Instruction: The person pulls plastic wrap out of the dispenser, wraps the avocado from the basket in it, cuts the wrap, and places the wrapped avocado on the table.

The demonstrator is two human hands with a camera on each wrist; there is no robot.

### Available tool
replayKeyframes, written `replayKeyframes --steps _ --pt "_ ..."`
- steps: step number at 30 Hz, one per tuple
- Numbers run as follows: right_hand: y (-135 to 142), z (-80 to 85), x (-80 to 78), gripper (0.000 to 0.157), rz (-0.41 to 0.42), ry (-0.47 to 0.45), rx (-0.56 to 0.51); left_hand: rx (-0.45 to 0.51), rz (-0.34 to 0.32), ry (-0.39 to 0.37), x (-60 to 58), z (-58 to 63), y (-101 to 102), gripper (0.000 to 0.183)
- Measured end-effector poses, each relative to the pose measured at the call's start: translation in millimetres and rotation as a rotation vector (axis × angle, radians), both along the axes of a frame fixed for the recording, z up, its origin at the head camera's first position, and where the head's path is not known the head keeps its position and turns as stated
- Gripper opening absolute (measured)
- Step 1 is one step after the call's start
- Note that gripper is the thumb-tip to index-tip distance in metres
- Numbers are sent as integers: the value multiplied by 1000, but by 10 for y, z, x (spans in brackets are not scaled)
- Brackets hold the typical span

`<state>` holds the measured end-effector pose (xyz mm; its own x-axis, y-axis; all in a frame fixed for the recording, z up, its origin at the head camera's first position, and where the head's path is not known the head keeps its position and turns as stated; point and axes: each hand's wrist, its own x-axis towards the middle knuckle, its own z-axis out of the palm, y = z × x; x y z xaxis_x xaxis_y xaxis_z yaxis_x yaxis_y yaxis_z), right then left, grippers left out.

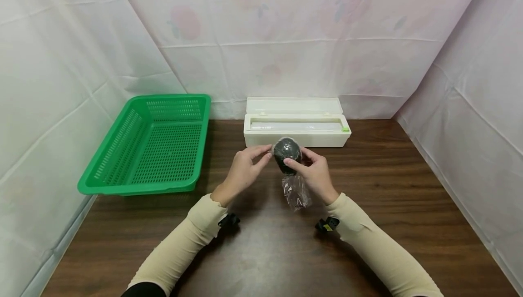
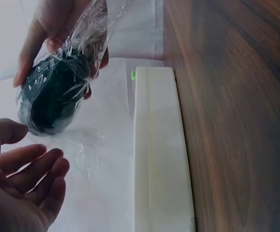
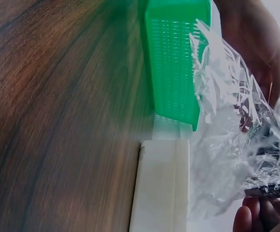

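Note:
A dark green oval object (image 1: 286, 151) wrapped in clear cling film is held up in front of the white box. My right hand (image 1: 316, 174) grips it from the right, thumb across its near face and fingers round the far side. Loose cling film (image 1: 297, 192) hangs below it in a crumpled tail. My left hand (image 1: 242, 170) is at its left side, thumb tip close to the wrapped end. In the left wrist view a gap separates that thumb from the curved fingers (image 2: 38, 174), and a thin flap of film spreads beside them.
A long white cling film box (image 1: 297, 139) stands at the back with its lid raised, a roll inside and a green slider at its right end. At the left is a green plastic basket (image 1: 196, 151). Pale curtains (image 1: 286, 61) hang around the brown wooden table (image 1: 388, 188).

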<state>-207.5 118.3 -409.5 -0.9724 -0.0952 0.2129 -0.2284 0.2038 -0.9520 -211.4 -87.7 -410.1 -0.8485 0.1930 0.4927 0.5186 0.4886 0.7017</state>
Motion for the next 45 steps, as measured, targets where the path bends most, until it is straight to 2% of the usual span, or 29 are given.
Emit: replayKeyframes --steps 7,13,15,17,23,26,28,33,39,45 --pt "-41 12 15 45 -10 39 24 98 -81 -193 -8 40 6 37" --pt "-51 26 39 46 -8 51 30 50 -76 -168 -35 77 -10 33" --pt "-62 20 39 46 -9 46 27 54 -83 -185 -35 85 -14 32" --pt "-81 16 37 47 -4 41 20 101 -100 -238 -37 86 -20 32" --pt "-137 28 29 51 5 55 34 321 -174 -413 -56 86 -30 32" --pt "-137 51 29 54 -2 47 57 368 -199 -488 -69 93 -26 35" --pt "-122 72 21 55 21 19 69 375 -201 -517 -75 99 -30 36" --pt "-25 123 -17 52 125 -71 91 343 -193 -516 -81 110 -65 38" --pt "74 155 -74 48 183 -73 122 275 -251 -528 -76 96 -72 49" --pt "98 136 -119 47 265 -76 96 300 -280 -524 -77 87 -43 52"
